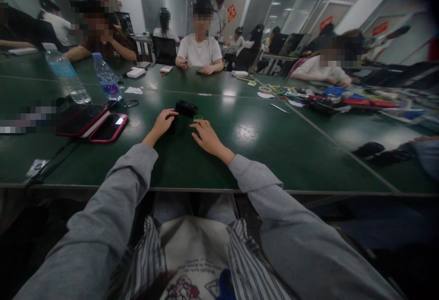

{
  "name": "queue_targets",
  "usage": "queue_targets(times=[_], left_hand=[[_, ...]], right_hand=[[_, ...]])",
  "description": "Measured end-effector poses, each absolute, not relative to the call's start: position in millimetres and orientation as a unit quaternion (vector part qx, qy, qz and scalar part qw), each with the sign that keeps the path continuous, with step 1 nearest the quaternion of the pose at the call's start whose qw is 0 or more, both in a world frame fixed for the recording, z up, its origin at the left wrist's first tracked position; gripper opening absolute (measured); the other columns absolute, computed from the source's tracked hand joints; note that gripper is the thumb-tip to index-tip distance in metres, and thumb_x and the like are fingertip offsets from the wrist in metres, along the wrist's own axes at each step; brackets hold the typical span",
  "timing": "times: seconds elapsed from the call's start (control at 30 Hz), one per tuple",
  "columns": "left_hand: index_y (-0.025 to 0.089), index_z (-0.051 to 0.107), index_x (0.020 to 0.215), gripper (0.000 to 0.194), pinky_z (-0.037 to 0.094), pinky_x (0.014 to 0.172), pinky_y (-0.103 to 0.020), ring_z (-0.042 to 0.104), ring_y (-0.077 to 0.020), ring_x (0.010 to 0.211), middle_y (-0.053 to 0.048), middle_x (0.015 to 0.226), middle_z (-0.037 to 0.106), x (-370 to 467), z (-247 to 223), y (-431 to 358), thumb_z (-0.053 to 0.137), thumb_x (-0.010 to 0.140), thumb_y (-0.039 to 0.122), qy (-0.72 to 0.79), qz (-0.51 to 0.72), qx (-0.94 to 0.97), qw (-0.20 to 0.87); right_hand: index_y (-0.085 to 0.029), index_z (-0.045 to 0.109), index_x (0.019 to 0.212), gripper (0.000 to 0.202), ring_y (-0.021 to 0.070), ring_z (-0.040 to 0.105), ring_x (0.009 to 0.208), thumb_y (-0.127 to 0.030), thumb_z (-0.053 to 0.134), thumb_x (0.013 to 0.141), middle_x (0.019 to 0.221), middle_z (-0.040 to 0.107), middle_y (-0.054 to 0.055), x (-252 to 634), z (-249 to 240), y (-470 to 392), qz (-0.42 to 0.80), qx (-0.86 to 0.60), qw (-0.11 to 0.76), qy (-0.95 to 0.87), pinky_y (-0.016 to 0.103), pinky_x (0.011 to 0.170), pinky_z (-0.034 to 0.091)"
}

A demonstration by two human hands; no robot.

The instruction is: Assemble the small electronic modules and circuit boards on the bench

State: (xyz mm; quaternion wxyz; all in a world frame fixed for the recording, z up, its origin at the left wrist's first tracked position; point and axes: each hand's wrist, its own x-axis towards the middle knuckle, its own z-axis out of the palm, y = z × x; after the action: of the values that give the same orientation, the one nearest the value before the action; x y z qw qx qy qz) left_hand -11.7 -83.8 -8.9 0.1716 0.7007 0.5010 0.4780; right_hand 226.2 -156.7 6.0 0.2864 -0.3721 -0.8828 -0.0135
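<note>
On the green table (219, 163), a small black box-like object (186, 107) lies just beyond my hands. My left hand (164, 122) is at its near left side, fingers apart and holding nothing that I can see. A small green-edged piece (198, 118) lies at the right end of the black object. My right hand (206, 136) rests palm down just in front of that piece, its fingers spread and the fingertips close to it. Whether the fingertips touch the piece is too small to tell.
Left stand two water bottles (108, 78) (66, 73), beside a red-edged phone (109, 127) and a red-edged case (81, 120). A white pen-like stick (279, 108) and tangled cables (274, 90) lie right. A person (200, 50) sits opposite.
</note>
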Motion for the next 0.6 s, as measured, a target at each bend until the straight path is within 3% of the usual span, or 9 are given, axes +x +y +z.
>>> queue_targets(times=[0.6], left_hand=[[0.021, 0.068, 0.101, 0.026, 0.033, 0.112, -0.043, 0.052, -0.0218, 0.121, -0.007, 0.124, 0.059, -8.4, -7.9, -88.7, 0.048, 0.084, 0.017, 0.487, 0.450, 0.736, 0.135]], right_hand=[[-0.019, 0.051, 0.125, 0.034, 0.0281, 0.038, 0.125, -0.025, 0.044, 0.093, 0.132, 0.045, 0.013, 225.9, 5.7, -156.1, -0.017, -0.370, 0.286, -0.884, 0.050, 0.101, 0.043]])
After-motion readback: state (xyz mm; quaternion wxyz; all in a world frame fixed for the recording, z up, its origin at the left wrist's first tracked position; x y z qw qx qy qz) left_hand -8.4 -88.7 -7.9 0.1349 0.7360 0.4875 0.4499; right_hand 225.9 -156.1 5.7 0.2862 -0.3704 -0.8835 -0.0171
